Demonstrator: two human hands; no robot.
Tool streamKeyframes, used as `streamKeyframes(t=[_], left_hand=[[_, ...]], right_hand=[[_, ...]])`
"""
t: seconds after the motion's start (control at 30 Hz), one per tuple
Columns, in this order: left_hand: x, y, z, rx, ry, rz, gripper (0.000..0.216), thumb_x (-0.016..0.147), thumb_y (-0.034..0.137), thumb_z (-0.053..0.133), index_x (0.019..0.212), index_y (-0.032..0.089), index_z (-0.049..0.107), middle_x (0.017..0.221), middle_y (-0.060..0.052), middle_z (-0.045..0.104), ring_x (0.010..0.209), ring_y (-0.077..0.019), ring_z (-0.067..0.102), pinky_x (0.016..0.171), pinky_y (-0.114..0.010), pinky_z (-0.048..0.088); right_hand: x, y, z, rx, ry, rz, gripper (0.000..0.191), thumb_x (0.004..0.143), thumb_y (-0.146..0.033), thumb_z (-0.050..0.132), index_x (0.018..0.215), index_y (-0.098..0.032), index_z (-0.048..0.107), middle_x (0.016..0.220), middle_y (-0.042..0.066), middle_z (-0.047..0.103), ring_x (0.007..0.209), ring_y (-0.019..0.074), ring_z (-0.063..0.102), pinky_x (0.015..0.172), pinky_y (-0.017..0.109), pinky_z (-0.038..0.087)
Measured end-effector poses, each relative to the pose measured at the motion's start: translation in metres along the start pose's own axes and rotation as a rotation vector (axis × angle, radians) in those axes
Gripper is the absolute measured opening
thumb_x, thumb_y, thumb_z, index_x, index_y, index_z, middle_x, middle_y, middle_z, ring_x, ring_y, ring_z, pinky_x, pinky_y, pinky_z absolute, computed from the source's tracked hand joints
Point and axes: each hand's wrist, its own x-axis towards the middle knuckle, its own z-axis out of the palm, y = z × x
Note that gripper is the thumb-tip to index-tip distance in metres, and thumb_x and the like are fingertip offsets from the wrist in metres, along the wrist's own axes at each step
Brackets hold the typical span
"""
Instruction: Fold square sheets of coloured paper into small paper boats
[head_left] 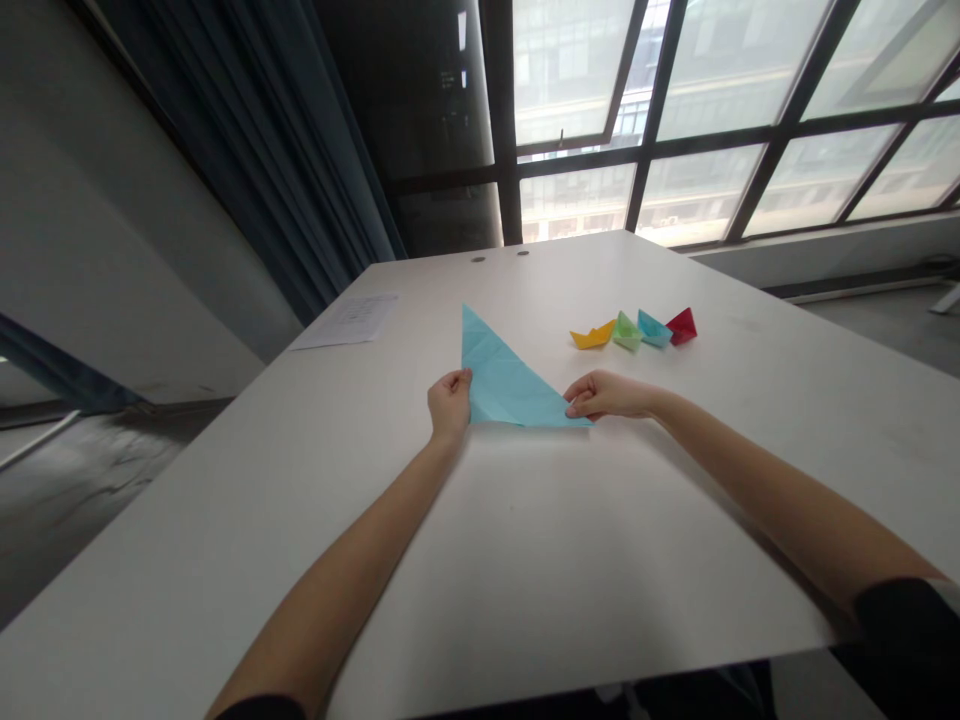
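Observation:
A light blue sheet of paper folded into a triangle (504, 380) lies flat on the white table (525, 540). My left hand (448, 404) is closed on the triangle's near left corner, fingers curled over the edge. My right hand (604, 394) pinches the near right corner, fingertips pressed on the paper. The triangle's long point reaches away from me toward the far left.
Several small folded paper boats stand in a row beyond my right hand: yellow (592, 336), green (627, 331), light blue (654, 329), red (682, 326). A printed white sheet (351, 320) lies at the table's far left edge. Dark curtains and large windows stand behind the table.

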Motion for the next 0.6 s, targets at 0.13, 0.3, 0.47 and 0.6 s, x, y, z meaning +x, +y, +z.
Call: streamKeyframes(t=[0.13, 0.3, 0.47, 0.6], left_hand=[[0.001, -0.002, -0.001, 0.012, 0.006, 0.003, 0.033, 0.069, 0.043, 0.057, 0.073, 0.011, 0.065, 0.060, -0.001, 0.058, 0.056, -0.0115, 0.047, 0.054, -0.022, 0.036], [0.000, -0.005, -0.003, 0.019, 0.018, 0.000, 0.032, 0.069, 0.043, 0.056, 0.071, 0.011, 0.063, 0.055, 0.001, 0.052, 0.053, -0.0099, 0.042, 0.052, -0.021, 0.034], [0.001, -0.006, -0.003, 0.037, 0.046, 0.000, 0.032, 0.069, 0.043, 0.056, 0.069, 0.012, 0.063, 0.053, 0.002, 0.049, 0.052, -0.0095, 0.040, 0.051, -0.021, 0.032], [-0.001, -0.008, 0.000, 0.076, 0.050, -0.027, 0.032, 0.068, 0.042, 0.056, 0.071, 0.012, 0.063, 0.056, 0.001, 0.052, 0.054, -0.0104, 0.043, 0.053, -0.022, 0.034]], right_hand=[[0.001, 0.003, -0.008, -0.004, 0.009, -0.014, 0.039, 0.055, -0.030, 0.074, 0.090, -0.015, 0.066, 0.061, -0.001, 0.063, 0.056, 0.0081, 0.055, 0.053, 0.019, 0.046], [-0.001, 0.002, -0.013, 0.003, -0.003, -0.023, 0.039, 0.057, -0.028, 0.074, 0.093, -0.017, 0.065, 0.069, 0.000, 0.064, 0.062, 0.0091, 0.057, 0.055, 0.019, 0.048], [-0.002, -0.002, -0.015, -0.141, 0.043, -0.092, 0.038, 0.063, -0.031, 0.068, 0.098, -0.017, 0.063, 0.073, 0.002, 0.065, 0.064, 0.0116, 0.058, 0.055, 0.022, 0.048], [-0.001, -0.012, -0.009, -0.437, 0.303, -0.288, 0.036, 0.069, -0.036, 0.063, 0.101, -0.018, 0.062, 0.096, 0.008, 0.064, 0.079, 0.0163, 0.058, 0.067, 0.030, 0.049]])
